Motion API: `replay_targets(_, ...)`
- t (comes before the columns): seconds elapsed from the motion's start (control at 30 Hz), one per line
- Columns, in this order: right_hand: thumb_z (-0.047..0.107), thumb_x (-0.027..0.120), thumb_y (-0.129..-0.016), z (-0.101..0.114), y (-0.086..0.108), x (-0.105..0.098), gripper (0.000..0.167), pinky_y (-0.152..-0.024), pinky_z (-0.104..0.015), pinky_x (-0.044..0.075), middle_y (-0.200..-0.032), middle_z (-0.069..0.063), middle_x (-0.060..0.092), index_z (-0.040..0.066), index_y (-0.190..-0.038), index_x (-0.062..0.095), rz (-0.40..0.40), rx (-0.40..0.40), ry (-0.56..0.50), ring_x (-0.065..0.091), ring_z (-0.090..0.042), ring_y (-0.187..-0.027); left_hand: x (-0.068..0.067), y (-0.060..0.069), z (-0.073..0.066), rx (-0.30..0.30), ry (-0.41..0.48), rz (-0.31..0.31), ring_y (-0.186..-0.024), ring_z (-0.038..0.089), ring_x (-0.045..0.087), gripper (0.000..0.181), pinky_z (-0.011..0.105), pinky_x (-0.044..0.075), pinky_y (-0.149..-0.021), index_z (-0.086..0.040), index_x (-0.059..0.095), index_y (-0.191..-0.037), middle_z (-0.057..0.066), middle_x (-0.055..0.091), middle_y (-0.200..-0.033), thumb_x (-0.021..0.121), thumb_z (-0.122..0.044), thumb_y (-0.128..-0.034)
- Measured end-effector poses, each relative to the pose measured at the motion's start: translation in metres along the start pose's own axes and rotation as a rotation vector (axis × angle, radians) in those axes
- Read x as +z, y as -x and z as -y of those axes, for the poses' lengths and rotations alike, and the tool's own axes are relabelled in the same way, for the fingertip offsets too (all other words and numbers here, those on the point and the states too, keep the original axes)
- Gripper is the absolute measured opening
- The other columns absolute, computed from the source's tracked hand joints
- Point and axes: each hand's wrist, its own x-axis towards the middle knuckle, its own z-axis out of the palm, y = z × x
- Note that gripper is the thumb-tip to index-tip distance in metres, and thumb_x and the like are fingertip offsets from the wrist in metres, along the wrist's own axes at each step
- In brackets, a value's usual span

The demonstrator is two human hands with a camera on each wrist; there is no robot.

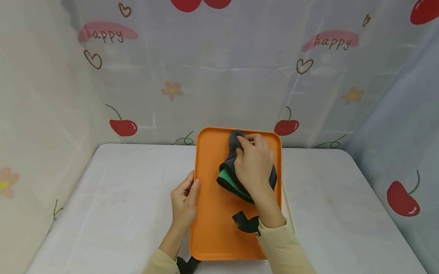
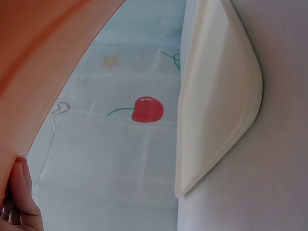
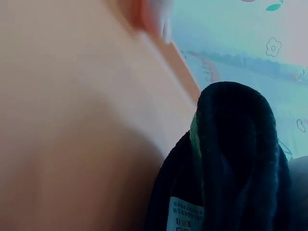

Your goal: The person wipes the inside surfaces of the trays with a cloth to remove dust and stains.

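An orange tray [image 1: 218,225] is held tilted up off the table, its inner face toward me. My left hand [image 1: 184,202] grips its left edge, thumb on the rim; the left wrist view shows those fingers [image 2: 21,187] at the tray's edge. With my right hand [image 1: 254,162] I hold a bunched dark blue cloth [image 1: 228,159] with a green underside against the tray's upper right part. The right wrist view has the folded cloth [image 3: 236,144] close up, with a printed label [image 3: 185,214] on it.
A cream tray [image 2: 226,96] lies on the white table [image 1: 128,204] beneath the orange one; only its right edge shows in the head view. Curtains [image 1: 210,64] printed with cherries stand around the table. Black wrist-camera pieces [image 1: 188,266] sit by both wrists.
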Motion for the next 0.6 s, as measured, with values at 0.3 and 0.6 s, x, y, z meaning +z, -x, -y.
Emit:
replay_targets(0.3, 0.010, 0.062, -0.095, 0.023, 0.003, 0.013, 0.028, -0.081, -0.048, 0.045, -0.121, -0.011, 0.060, 0.011, -0.121, 0.071, 0.076, -0.144, 0.023, 0.057, -0.032, -0.104, 0.010, 0.005, 0.004, 0.042, -0.047, 0.007, -0.107, -0.002, 0.061, 0.036, 0.013, 0.051, -0.087, 0.009, 0.055, -0.132, 0.024, 0.056, -0.134, 0.054, -0.007, -0.0997)
replay_targets(0.6, 0.011, 0.065, -0.093, 0.031, 0.008, 0.018, 0.028, -0.070, -0.039, 0.041, -0.122, -0.010, 0.060, 0.014, -0.120, 0.071, 0.068, -0.213, 0.056, 0.057, -0.029, -0.105, 0.014, 0.006, 0.004, 0.050, -0.072, -0.004, -0.073, -0.002, 0.057, 0.031, 0.010, 0.047, -0.066, 0.013, 0.057, -0.128, 0.030, 0.059, -0.127, 0.050, 0.005, -0.0982)
